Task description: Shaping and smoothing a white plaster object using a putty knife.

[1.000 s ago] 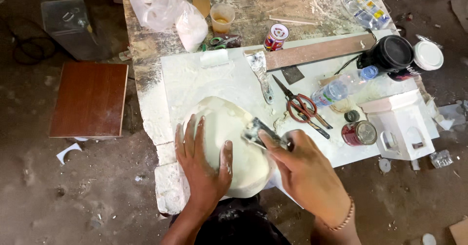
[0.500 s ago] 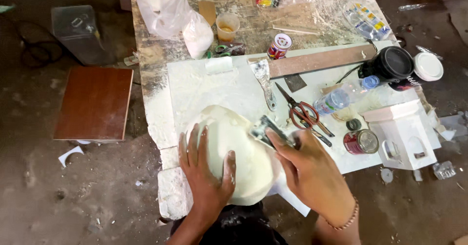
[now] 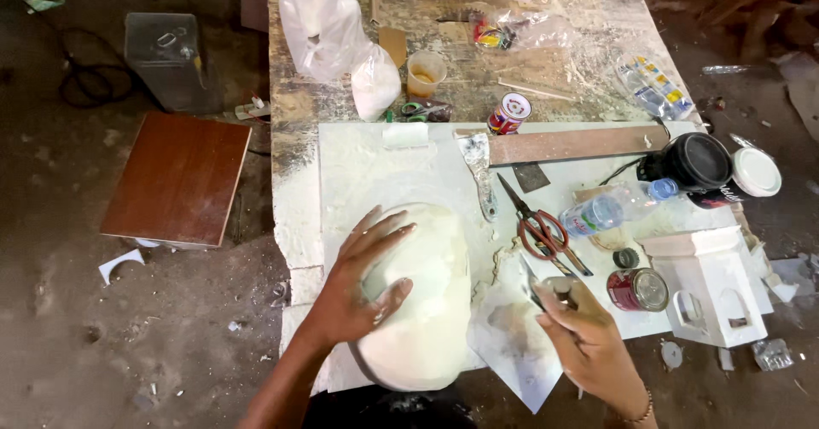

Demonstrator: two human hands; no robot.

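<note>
A rounded white plaster dome lies on a white board near the table's front edge. My left hand lies flat on the dome's left side with fingers spread. My right hand is to the right of the dome, off it, pinching a small metal scraper over a plaster-smeared sheet of paper.
Red-handled scissors, a putty knife, a plastic bottle, a small tin, a black pot, a wooden strip and a white miniature house crowd the right. A brown board lies on the floor at left.
My right hand has lifted the scraper off the dome and drawn it right, over the paper sheet. My left hand stays on the dome.
</note>
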